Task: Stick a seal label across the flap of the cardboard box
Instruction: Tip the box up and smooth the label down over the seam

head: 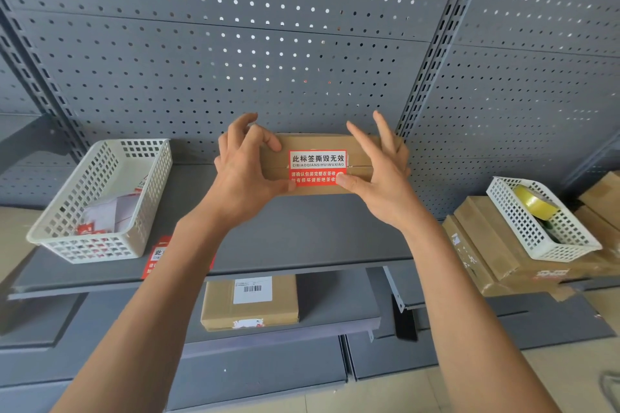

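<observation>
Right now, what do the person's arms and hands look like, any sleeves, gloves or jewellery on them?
Both forearms are bare for the whole stretch in view, with no sleeve showing at the frame's lower edge. The left hand and the right hand wear no gloves. No ring, watch, bracelet or marking shows on either hand or wrist. Nails look short and unpainted.

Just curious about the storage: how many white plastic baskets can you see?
2: a white basket sits left on the shelf, another basket sits right atop stacked boxes. Others may lie outside view.
</observation>
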A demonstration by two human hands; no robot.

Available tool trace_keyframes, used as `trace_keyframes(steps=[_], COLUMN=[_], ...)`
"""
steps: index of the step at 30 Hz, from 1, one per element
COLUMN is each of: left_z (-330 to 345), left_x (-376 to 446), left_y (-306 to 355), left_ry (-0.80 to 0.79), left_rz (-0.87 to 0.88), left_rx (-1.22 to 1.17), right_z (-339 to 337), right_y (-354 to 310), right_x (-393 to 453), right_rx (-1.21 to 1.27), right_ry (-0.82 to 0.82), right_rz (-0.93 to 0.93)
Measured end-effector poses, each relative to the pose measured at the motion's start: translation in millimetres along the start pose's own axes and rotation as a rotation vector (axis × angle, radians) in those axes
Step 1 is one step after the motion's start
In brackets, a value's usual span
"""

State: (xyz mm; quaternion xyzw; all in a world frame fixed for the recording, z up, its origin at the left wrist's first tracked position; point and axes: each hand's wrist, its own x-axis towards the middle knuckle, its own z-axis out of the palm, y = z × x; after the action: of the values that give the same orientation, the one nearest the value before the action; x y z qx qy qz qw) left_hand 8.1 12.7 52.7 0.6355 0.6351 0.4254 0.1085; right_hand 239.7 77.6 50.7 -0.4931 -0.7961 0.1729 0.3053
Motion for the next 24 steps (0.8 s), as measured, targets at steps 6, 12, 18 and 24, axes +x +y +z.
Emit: trace_keyframes(steps=[6, 12, 18, 24], left_z=[1.4, 6.3, 14.6, 19.7], left_x=[-4.2, -11.7, -27.7, -49.1], left_y=[-4.3, -6.6, -16.3, -26.0], left_ry=[-0.02, 0.018, 0.019, 0.014], left_rz=[0.006, 0.005, 0.011, 0.005], left_rx=[0.012, -0.014, -0.051, -0.089], right_z=[0.5, -0.3, 2.8, 15.2], right_y=[3.2, 1.6, 4.0, 7.7], right_x=[-4.4, -9.2, -24.3, -42.0], right_rx=[-0.032, -0.056, 0.024, 0.082], right_ry=[-0.044, -0.081, -0.119, -0.161], right_rz=[0.007, 0.022, 0.03, 0.043])
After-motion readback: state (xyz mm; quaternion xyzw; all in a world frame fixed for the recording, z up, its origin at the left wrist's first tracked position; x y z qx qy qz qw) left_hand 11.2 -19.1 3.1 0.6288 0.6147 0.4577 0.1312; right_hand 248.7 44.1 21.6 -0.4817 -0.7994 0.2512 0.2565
